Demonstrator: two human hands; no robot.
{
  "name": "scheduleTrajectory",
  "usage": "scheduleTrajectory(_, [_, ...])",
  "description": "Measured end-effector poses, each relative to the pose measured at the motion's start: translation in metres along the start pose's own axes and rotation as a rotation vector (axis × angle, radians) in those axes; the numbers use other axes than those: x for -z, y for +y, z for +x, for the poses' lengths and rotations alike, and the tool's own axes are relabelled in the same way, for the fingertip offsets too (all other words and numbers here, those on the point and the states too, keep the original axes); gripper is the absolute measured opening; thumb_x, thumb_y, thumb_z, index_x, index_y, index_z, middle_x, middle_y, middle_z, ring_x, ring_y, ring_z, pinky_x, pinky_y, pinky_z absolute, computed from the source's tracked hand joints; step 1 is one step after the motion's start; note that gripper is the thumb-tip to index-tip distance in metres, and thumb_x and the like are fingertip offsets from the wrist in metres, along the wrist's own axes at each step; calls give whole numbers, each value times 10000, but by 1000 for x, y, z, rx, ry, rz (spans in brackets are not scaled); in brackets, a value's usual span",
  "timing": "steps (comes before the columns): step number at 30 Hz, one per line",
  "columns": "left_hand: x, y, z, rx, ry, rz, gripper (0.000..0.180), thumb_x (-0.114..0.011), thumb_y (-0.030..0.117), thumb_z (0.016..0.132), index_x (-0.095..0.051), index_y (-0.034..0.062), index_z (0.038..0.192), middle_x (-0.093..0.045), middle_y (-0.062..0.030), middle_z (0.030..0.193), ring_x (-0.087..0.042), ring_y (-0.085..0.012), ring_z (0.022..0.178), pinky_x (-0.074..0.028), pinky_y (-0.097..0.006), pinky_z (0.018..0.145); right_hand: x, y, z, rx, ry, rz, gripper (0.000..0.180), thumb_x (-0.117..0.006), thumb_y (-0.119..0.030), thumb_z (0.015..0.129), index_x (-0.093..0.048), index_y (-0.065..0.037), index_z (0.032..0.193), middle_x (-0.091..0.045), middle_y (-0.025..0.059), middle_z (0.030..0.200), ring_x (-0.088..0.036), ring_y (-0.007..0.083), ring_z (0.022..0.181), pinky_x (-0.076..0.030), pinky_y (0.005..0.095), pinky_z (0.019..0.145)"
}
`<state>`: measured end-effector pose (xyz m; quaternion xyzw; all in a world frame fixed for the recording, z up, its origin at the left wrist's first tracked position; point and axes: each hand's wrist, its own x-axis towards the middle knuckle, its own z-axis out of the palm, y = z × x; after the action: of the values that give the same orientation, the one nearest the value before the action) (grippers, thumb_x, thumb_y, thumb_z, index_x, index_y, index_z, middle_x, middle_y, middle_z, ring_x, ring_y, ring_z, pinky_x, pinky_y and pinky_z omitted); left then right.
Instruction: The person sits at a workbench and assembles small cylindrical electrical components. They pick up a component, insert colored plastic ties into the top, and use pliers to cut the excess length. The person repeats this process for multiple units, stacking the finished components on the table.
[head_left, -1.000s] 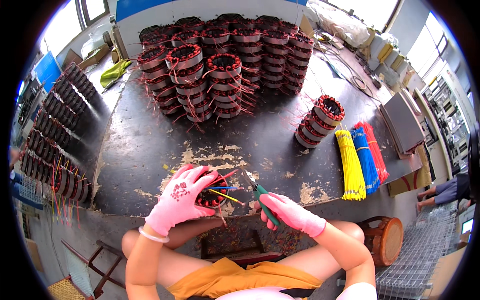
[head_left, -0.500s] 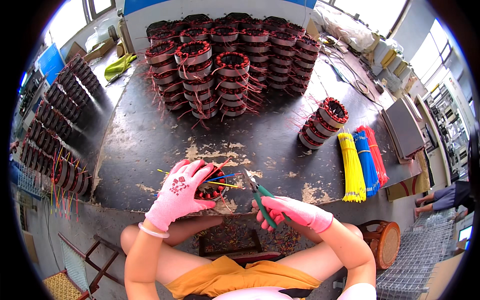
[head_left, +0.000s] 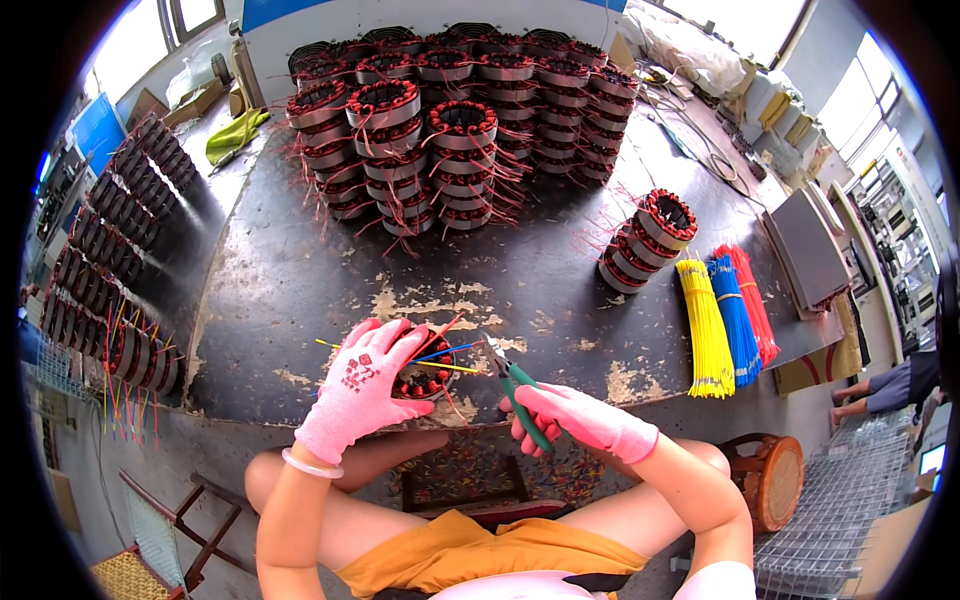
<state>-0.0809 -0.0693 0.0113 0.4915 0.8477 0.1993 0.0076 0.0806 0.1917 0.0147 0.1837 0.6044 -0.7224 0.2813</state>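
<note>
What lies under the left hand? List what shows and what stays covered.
Under the left hand sits a wound coil ring on the worn dark table, with yellow, blue and red wires sticking out. The glove covers the ring's left part.

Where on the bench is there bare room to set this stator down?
Bare patch mid-bench, between the big stator stacks and your left hand. A smaller gap lies between the right hand and the yellow wire bundle. The back of the bench is crowded.

Pink knit gloves, a pale wristband (head_left: 311, 463), orange shorts (head_left: 470, 550).
</note>
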Motion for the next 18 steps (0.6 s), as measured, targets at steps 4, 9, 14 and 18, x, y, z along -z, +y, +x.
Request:
scheduleTrajectory(4, [-1,1,2,2,0,9,889,-894,372,640,-549,83,1407,-559,-149,1403,-518,-396,1297,-361,-491,1173,0,2,2,33,36,0,530,-526,-507,1034,-580,-8,1205,-647,50,894,-655,134,701,-518,289,649])
scheduleTrajectory(9, [-8,23,-5,227,59,99,893,-905,391,629,-553,71,1384,-564,-186,1371,-529,-413,1256,-398,-498,1123,12,5,4,63,14,100,584,-510,-531,1037,-553,-8,1292,-664,69,972,-674,145,768,-536,292,700])
scheduleTrajectory(14, [-14,19,-9,220,91,86,911,-912,410,629,-543,53,1382,-552,-201,1387,-507,-424,1280,-397,-504,1116,25,14,1,-66,-85,86,683,-521,-590,1017,-504,-26,1402,-662,81,1099,-685,157,890,-548,287,805])
scheduleTrajectory(18, [-15,13,-7,195,89,59,912,-917,412,630,-544,44,1377,-539,-193,1425,-478,-447,1325,-384,-507,1140,14,2,-4,-93,-51,-68,578,-548,-579,1006,-581,-52,1240,-657,50,1055,-671,138,867,-531,279,763])
